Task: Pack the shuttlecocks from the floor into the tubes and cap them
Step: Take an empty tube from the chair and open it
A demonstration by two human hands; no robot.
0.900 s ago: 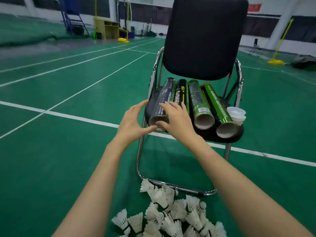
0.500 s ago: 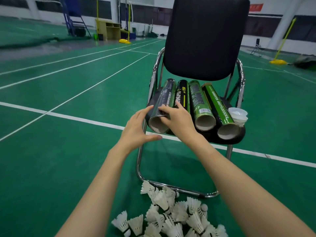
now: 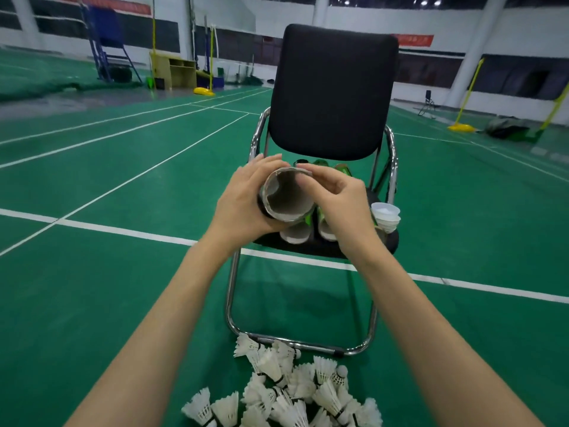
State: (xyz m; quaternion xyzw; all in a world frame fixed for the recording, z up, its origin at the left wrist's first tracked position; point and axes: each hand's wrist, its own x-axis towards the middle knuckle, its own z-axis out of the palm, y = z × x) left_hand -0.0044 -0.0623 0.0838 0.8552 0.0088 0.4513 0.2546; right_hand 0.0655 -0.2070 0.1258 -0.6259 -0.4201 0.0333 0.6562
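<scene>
A dark cardboard tube [image 3: 288,195] is lifted off the chair with its open mouth facing me. My left hand [image 3: 243,204] grips its left side. My right hand [image 3: 338,201] pinches the rim on the right, fingers curled at the mouth. Behind it, three more tubes [image 3: 296,235] lie on the black chair seat [image 3: 311,246], mostly hidden by my hands. A stack of white caps [image 3: 385,214] sits at the seat's right edge. Several white shuttlecocks [image 3: 286,392] lie in a pile on the green floor in front of the chair.
The chair's chrome frame [image 3: 234,312] stands just behind the shuttlecock pile. White court lines [image 3: 123,231] cross the green floor. Yellow net posts [image 3: 204,90], a wooden desk [image 3: 175,69] and a dark bag [image 3: 505,131] stand far back.
The leftmost dark tube has been picked up from the seat and raised toward me, now held between both hands. The view has tilted upward.
</scene>
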